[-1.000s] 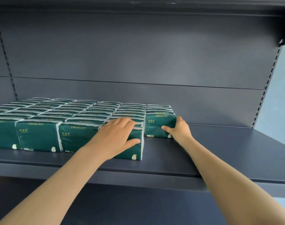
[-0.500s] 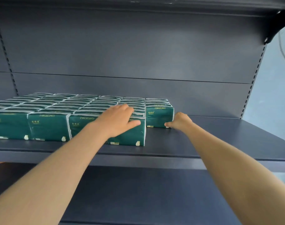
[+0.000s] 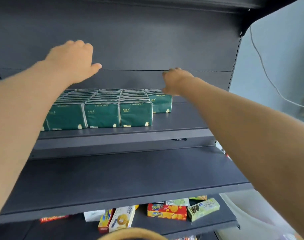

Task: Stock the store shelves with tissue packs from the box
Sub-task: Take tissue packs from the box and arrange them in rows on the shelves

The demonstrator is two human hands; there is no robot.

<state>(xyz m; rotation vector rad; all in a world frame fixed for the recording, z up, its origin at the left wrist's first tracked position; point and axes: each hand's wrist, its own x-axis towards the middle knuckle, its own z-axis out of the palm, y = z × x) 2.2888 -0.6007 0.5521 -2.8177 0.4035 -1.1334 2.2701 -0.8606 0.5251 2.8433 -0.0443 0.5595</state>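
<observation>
Green tissue packs (image 3: 102, 115) sit in tight rows on the upper shelf (image 3: 182, 122), filling its nine o'clock side. The short last row (image 3: 160, 103) stands at the block's three o'clock, set further back than the front faces.

You've let go! A second ago your left hand (image 3: 73, 61) lay flat on the front pack and your right hand (image 3: 176, 80) was nudging that last row. Now both are up and off the stock. I'd call this batch placed and squared, so the next trip to the box looks due. The shelf's three o'clock side is still bare, so the job is some way from done.

Your left hand hovers high above the rows at eleven o'clock, arm outstretched, thumb out towards three, fingers relaxed and holding nothing. Your right arm reaches in from five o'clock. That hand is just over the back of the short row, but blur hides the fingers, so I can't tell whether they're curled or brushing a pack.

Down at six o'clock, snack boxes (image 3: 166, 212) lie on a lower shelf.
</observation>
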